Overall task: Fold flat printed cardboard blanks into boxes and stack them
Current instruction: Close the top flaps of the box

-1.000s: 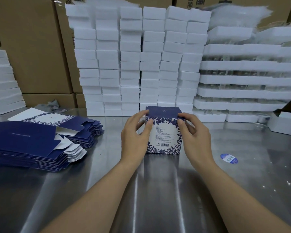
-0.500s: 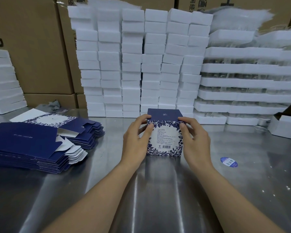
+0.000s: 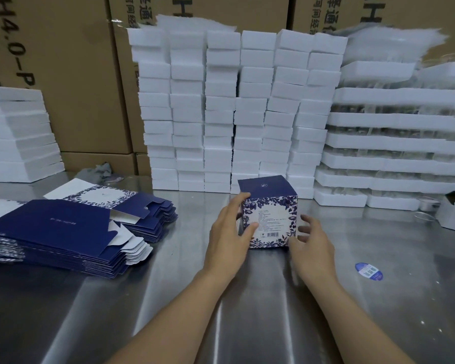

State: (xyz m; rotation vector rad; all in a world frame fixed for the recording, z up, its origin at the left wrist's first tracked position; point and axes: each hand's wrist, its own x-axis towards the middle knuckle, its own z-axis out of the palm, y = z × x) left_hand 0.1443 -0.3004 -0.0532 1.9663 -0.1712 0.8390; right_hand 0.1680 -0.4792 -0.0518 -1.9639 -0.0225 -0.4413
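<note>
A folded box [image 3: 272,206], dark blue on top with a blue-leaf border and a white printed panel facing me, stands on the steel table [image 3: 168,298]. My left hand [image 3: 227,232] holds its left front corner, fingers along the left side and thumb on the printed face. My right hand [image 3: 311,244] hovers by the box's lower right corner with fingers spread and straight, just off the side wall. Two piles of flat blue blanks [image 3: 63,229] lie at the left, the farther pile [image 3: 145,206] fanned out behind the nearer one.
Tall columns of white foam blocks [image 3: 234,114] stand right behind the box. White trays [image 3: 392,143] are stacked at the right, more white slabs [image 3: 16,137] at the far left, brown cartons [image 3: 76,74] behind. A blue sticker [image 3: 368,271] lies right of my hands.
Both hands were pressing the box's top corners. Now my right hand has come off the box and dropped lower, and my left hand has slid down its left side. The box has turned slightly.
</note>
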